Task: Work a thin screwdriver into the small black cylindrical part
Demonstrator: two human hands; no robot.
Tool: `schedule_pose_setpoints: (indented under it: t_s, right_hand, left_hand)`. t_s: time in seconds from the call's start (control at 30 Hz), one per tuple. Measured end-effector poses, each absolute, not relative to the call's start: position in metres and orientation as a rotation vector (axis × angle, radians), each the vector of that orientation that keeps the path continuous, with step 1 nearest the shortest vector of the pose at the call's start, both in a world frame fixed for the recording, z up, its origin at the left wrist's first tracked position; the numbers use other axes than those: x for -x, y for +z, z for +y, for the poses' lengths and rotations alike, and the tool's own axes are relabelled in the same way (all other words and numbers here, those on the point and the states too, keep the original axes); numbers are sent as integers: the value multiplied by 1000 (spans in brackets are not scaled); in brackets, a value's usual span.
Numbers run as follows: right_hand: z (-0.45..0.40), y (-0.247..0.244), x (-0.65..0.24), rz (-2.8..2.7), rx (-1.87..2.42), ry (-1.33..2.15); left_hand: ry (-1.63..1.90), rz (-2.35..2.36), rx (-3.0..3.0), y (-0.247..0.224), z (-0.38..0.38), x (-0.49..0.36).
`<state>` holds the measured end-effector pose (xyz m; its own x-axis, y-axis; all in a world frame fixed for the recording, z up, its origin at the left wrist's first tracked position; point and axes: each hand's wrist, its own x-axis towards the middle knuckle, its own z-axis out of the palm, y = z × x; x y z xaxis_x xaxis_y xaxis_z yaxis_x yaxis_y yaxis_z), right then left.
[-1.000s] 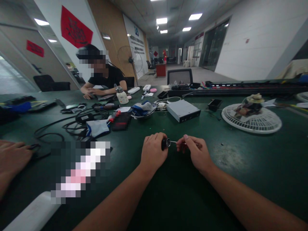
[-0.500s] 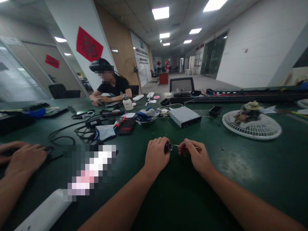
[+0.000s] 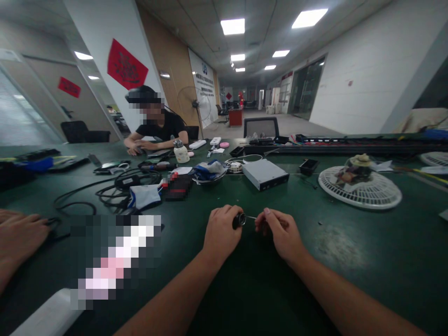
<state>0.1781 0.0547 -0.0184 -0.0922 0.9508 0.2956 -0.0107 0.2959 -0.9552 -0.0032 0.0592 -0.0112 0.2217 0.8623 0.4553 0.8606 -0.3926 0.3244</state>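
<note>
My left hand [image 3: 222, 228] is wrapped round a small dark cylindrical part [image 3: 240, 220] with a shiny ring at its end, which faces right. To the right, my right hand [image 3: 280, 228] pinches a thin metal tool [image 3: 251, 217]. The tool's shaft points left at the ringed end; whether the tip touches it I cannot tell. Most of the tool's rear part is hidden by my fingers. Both hands are low over the green table [image 3: 259, 289].
A silver disc drive [image 3: 265, 173] lies ahead, a white fan grille [image 3: 360, 186] to the right. Cables, a cloth [image 3: 145, 196] and a bowl with cloth [image 3: 209, 171] are left. Another person's hand [image 3: 24, 238] rests at the left edge; a person [image 3: 161, 126] sits across.
The view has shifted slightly, so most things sit a little further left. My hands keep the same grips. The other person's hands at the left edge show less.
</note>
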Motion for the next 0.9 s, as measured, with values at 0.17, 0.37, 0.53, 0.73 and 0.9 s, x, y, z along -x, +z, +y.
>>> schedule_pose_setpoints:
  t_s: [0.17,0.37,0.53,0.73,0.9]
  right_hand:
    - [54,-17,-180,-1453,884,1110]
    - [53,-18,-178,-1377,1005,1048]
    - [54,-19,-179,-1375,966,1059]
    - [54,-17,-180,-1425,928,1109]
    - [54,-20,-179,-1359,1012,1036]
  left_hand:
    - [912,1768,-2462,-10,58,3]
    - [931,1729,-2459,-11,58,3]
    - [946,1706,-2445,-13,60,4]
    - [941,1704,-2478,-13,60,4]
    - [945,1680,-2491,-14,60,5]
